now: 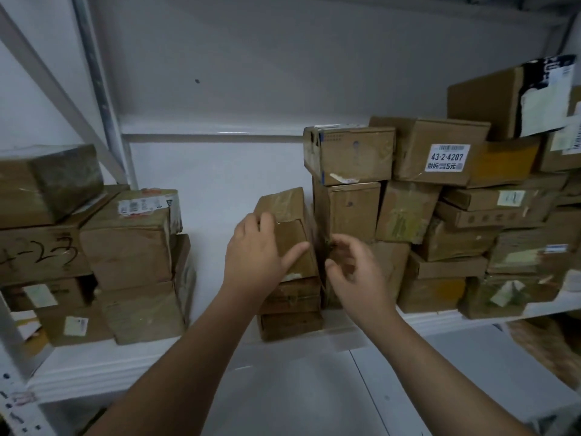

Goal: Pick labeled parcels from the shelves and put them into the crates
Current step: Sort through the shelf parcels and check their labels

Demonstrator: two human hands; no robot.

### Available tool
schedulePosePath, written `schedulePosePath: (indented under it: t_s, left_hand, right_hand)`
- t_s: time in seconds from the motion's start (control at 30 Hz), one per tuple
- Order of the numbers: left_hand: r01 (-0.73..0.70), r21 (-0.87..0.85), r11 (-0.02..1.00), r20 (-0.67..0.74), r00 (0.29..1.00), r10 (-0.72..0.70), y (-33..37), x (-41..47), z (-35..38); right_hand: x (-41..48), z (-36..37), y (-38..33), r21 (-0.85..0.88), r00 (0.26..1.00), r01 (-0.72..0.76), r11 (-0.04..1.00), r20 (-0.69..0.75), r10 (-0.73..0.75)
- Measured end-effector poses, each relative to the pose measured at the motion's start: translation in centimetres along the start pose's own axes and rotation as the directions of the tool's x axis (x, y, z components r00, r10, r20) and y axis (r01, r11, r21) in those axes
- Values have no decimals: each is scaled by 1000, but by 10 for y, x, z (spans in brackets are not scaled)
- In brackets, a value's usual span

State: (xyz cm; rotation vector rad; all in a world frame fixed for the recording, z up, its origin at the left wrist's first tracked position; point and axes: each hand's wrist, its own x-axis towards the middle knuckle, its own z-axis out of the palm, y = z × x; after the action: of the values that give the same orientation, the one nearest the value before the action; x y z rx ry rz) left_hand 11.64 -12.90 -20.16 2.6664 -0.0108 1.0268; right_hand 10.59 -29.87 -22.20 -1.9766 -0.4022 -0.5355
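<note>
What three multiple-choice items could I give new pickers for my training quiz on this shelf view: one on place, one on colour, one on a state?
1. Where is the box labelled 43-2-4207?
A. In the left-hand pile
B. High in the right-hand stack
C. On the floor

2. What colour is the 43-2-4207 label?
A. White
B. Red
C. Green

3. What is the left hand doing?
A. Holding a scanner
B. Hanging away from the shelf
C. Holding a small cardboard box

Answers:
1 B: it sits in the stack's upper rows, right of centre.
2 A: the sticker is white with dark print.
3 C: the thumb lies across the box front and the fingers reach round its left side.
</note>
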Motion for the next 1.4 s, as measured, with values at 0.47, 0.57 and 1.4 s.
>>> schedulePosePath:
  t_s: [0.47,0.57,1.4]
  left_hand:
    - [172,-138,975,75,984,-162,-4,18,-18]
    - [67,-83,994,150,987,-54,-8,24,-22]
    - [243,-747,618,64,953,-297,-49,-66,-49]
  right_hand:
    - [-11,46,1,43,974,153,987,164,-158]
    - [-1,45,0,55,991,20,998,132,-27]
    - [-36,80,-28,559,995,-6,829,-78,59]
